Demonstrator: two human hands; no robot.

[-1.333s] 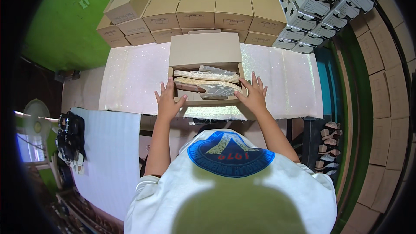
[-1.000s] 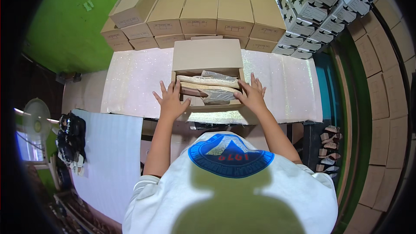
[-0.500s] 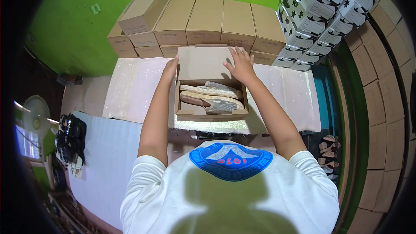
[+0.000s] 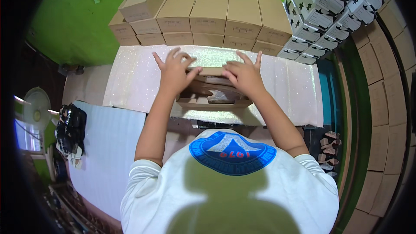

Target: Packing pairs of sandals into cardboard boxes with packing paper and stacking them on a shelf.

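Note:
A brown cardboard shoebox (image 4: 212,104) sits on the glittery pale table covering (image 4: 134,73). Its lid (image 4: 211,71) is tipped up over the far side, seen nearly edge-on, and shades the inside. My left hand (image 4: 175,73) pinches the left end of the lid's edge between thumb and fingers, with other fingers raised. At the opposite end, my right hand (image 4: 247,76) grips the same edge, its little finger sticking up. Part of a pair of shoes (image 4: 216,87) with clear wrapping shows in the box; the lid and shadow hide much of it.
Closed brown boxes (image 4: 210,8) are stacked along the green wall. White star-printed boxes (image 4: 318,13) rise at the far right, with more brown boxes (image 4: 381,125) beyond. Black shoes (image 4: 70,128) lie on a pale surface at left, near a fan (image 4: 36,108). Loose shoes (image 4: 328,149) sit low at right.
The lid has swung up from lying back behind the box and now tilts above it, covering part of the shoes. Both hands have moved to grip its edge, the left shifting inward.

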